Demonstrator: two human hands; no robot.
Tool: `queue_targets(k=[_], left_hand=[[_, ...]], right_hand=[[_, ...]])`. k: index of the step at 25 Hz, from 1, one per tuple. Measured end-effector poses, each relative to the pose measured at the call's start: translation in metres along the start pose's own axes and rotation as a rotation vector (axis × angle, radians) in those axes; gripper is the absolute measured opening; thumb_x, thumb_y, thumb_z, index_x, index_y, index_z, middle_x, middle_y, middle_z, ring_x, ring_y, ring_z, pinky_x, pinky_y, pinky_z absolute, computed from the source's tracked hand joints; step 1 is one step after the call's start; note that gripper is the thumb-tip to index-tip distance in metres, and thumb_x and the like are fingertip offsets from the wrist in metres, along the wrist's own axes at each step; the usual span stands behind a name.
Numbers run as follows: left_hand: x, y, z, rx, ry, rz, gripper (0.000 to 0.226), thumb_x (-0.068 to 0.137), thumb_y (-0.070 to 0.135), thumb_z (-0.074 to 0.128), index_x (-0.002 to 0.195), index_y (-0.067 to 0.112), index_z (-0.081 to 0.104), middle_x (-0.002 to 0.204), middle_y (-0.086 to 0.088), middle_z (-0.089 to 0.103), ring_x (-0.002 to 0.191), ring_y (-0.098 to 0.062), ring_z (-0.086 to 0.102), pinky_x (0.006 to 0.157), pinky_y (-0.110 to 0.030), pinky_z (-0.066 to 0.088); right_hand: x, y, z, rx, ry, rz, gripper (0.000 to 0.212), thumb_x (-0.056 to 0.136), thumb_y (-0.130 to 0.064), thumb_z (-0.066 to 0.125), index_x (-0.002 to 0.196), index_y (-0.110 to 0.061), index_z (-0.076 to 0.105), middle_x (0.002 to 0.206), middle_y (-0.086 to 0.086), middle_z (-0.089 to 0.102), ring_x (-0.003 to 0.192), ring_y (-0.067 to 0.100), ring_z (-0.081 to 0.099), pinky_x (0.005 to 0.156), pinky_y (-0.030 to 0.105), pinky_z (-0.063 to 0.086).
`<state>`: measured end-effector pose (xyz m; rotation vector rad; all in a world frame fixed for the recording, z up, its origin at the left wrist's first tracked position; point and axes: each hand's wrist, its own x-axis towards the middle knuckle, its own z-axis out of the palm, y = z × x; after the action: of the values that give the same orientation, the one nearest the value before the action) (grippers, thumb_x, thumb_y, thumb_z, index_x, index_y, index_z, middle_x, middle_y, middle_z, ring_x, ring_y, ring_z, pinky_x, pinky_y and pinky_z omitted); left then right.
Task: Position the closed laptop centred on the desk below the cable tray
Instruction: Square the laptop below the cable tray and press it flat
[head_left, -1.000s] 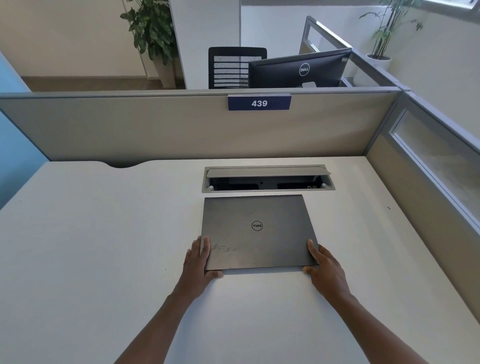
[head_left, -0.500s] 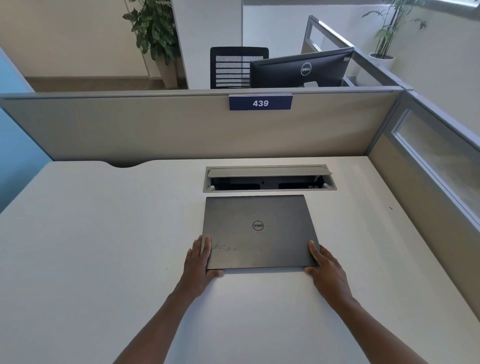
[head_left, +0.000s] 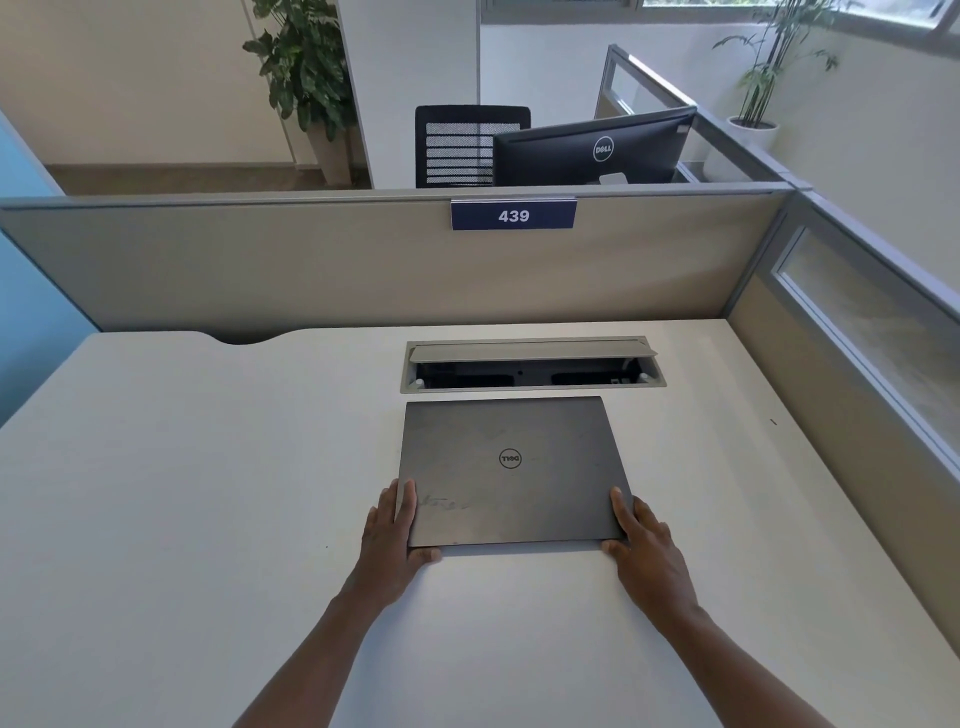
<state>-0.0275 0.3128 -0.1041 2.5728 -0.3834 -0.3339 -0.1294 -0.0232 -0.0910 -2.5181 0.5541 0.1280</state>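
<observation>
A closed dark grey laptop (head_left: 509, 467) with a round logo lies flat on the white desk (head_left: 208, 519), its far edge just short of the open cable tray (head_left: 530, 364) set into the desk top. My left hand (head_left: 395, 535) grips the laptop's near left corner, fingers along the left edge and thumb under the front edge. At the near right corner my right hand (head_left: 644, 551) holds it the same way. The laptop sits roughly in line with the tray.
A beige partition (head_left: 363, 265) with a blue "439" sign (head_left: 513, 215) runs behind the desk, and a glazed partition (head_left: 857, 332) closes the right side. A monitor (head_left: 592, 148) and chair (head_left: 462, 145) stand beyond. The desk's back edge has a cutout (head_left: 249, 338).
The laptop and both hands stay in about the same place; the view shifted slightly.
</observation>
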Motion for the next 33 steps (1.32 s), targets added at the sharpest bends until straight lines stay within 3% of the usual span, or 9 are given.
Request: queue_targets(k=[9,13,20,24,33], left_hand=[[-0.001,0.001,0.000,0.083,-0.011,-0.019,0.102,0.090,0.048,0.063,0.160,0.015,-0.004,0.168,-0.010,-0.001,0.156,-0.028,-0.001,0.125,-0.043,0.005],[-0.001,0.013,-0.003,0.267,0.039,0.030,0.103,0.085,0.054,0.063,0.159,0.011,0.007,0.167,-0.016,-0.003,0.155,-0.033,-0.004,0.125,-0.044,0.007],[0.011,0.064,0.017,0.331,-0.056,0.219,0.111,0.082,0.075,0.048,0.160,0.014,-0.001,0.167,-0.012,-0.017,0.155,-0.030,-0.014,0.126,-0.045,-0.003],[0.012,0.074,0.036,0.401,-0.020,0.205,0.098,0.090,0.072,0.036,0.160,0.015,-0.001,0.168,-0.011,-0.013,0.156,-0.030,-0.013,0.127,-0.046,-0.002],[0.011,0.070,0.047,0.473,0.038,0.209,0.088,0.095,0.066,0.028,0.160,0.014,-0.001,0.168,-0.011,-0.009,0.155,-0.029,-0.012,0.125,-0.044,-0.008]], right_hand=[[-0.003,-0.002,0.006,-0.127,0.044,-0.046,0.078,0.095,-0.041,0.052,0.158,-0.029,0.008,0.160,0.005,0.021,0.138,0.028,0.031,0.118,0.039,0.028],[0.000,-0.011,0.006,-0.312,0.072,-0.141,0.082,0.094,-0.045,0.050,0.159,-0.017,0.008,0.166,0.017,0.007,0.153,0.033,0.009,0.125,0.042,0.013],[0.006,-0.070,0.034,-0.315,-0.048,-0.386,0.088,0.092,-0.050,0.046,0.159,-0.014,0.002,0.167,0.010,-0.005,0.154,0.027,-0.007,0.125,0.040,-0.003],[0.003,-0.073,0.050,-0.390,-0.055,-0.460,0.082,0.097,-0.057,0.033,0.159,-0.015,-0.001,0.166,0.005,-0.011,0.154,0.027,-0.012,0.123,0.040,-0.008],[0.003,-0.066,0.062,-0.417,0.028,-0.452,0.073,0.100,-0.042,0.035,0.158,-0.016,-0.001,0.165,0.001,-0.011,0.153,0.026,-0.012,0.120,0.042,-0.010]])
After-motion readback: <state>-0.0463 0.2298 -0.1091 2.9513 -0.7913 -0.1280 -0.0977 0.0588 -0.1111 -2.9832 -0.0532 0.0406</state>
